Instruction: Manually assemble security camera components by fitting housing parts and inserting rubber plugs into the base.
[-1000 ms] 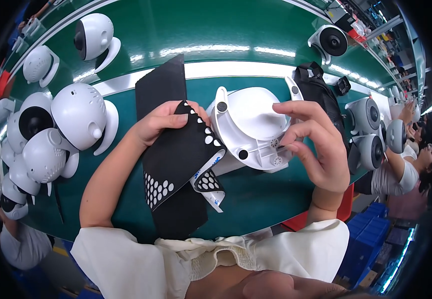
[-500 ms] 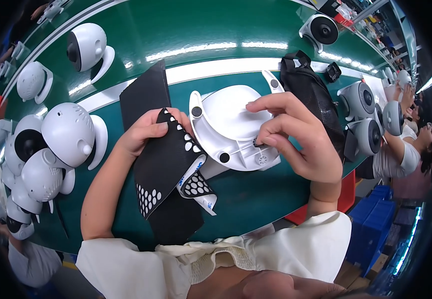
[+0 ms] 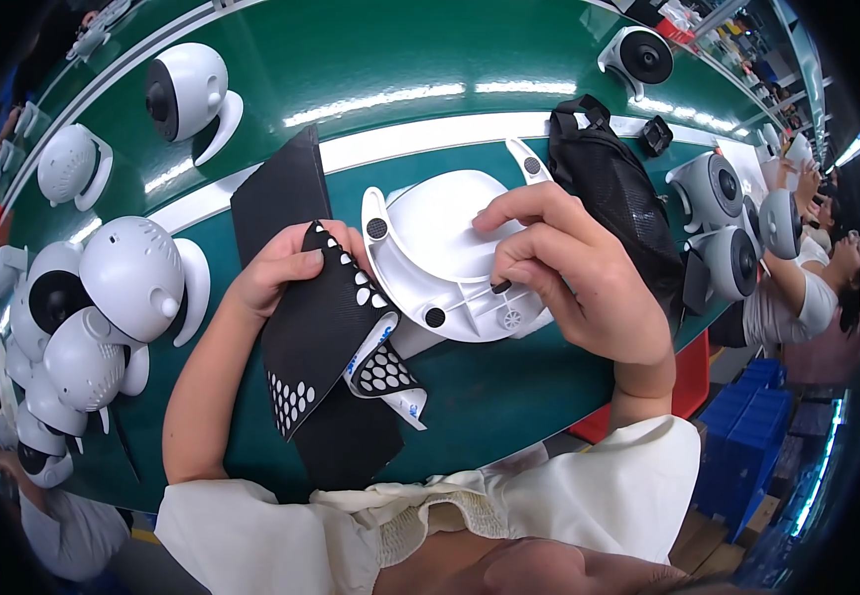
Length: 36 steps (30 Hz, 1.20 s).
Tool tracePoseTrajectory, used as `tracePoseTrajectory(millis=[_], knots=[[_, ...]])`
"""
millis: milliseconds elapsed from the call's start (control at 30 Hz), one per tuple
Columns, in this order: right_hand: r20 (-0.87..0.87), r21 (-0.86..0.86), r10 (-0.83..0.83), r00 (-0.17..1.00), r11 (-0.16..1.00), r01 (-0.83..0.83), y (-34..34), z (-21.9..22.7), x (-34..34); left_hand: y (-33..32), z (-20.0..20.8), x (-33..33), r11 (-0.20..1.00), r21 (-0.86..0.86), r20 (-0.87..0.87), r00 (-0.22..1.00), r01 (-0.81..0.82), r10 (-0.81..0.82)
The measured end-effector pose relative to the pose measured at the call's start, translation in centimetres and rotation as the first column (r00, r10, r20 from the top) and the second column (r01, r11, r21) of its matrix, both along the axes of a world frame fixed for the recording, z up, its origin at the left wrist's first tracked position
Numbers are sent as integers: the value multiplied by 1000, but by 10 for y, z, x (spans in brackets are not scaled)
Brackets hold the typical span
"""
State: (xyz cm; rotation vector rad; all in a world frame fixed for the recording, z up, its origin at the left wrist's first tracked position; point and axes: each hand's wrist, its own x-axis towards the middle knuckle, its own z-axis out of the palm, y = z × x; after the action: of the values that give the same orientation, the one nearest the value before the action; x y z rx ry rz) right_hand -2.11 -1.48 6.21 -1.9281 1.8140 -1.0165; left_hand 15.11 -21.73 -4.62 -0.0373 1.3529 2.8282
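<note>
My left hand (image 3: 286,266) is closed on a black sheet of adhesive rubber pads (image 3: 313,322), thumb on top. Rows of white holes show where pads are gone, and one corner curls over, baring its backing strip. Right of it, a white rounded device (image 3: 458,223) lies with its ribbed base up. Black round pads sit on its base, one at the left arm's tip (image 3: 377,229), one on the lower rim (image 3: 435,317) and one on the far right tip. My right hand (image 3: 584,273) bends over the base, thumb and finger closed at another black pad (image 3: 500,288).
Several white camera-like devices (image 3: 130,278) crowd the left side, with more (image 3: 718,193) at the right. A black bag (image 3: 614,188) lies beyond my right hand. Under the sheet is a dark flat board (image 3: 286,198). Blue crates (image 3: 742,426) stand off the table; another person (image 3: 797,297) sits at right.
My right hand and the white device sit slightly further left in the picture. The thumb stays at the same pad; my left hand keeps hold of the sheet.
</note>
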Motion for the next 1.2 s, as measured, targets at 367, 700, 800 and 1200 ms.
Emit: tracePoseTrajectory(millis=[367, 700, 800, 1200], knots=[[159, -40, 128, 979, 992, -123, -1, 2, -14, 0, 0, 1, 999, -27, 46, 998, -34, 35], [68, -15, 77, 995, 997, -76, -1, -2, -11, 1, -2, 1, 999, -18, 42, 998, -35, 36], [64, -17, 83, 994, 996, -82, -2, -1, -12, 1, -1, 0, 999, -14, 51, 998, -36, 37], [19, -64, 94, 995, 994, -93, 0, 0, -13, -1, -5, 1, 999, -12, 45, 998, -43, 43]])
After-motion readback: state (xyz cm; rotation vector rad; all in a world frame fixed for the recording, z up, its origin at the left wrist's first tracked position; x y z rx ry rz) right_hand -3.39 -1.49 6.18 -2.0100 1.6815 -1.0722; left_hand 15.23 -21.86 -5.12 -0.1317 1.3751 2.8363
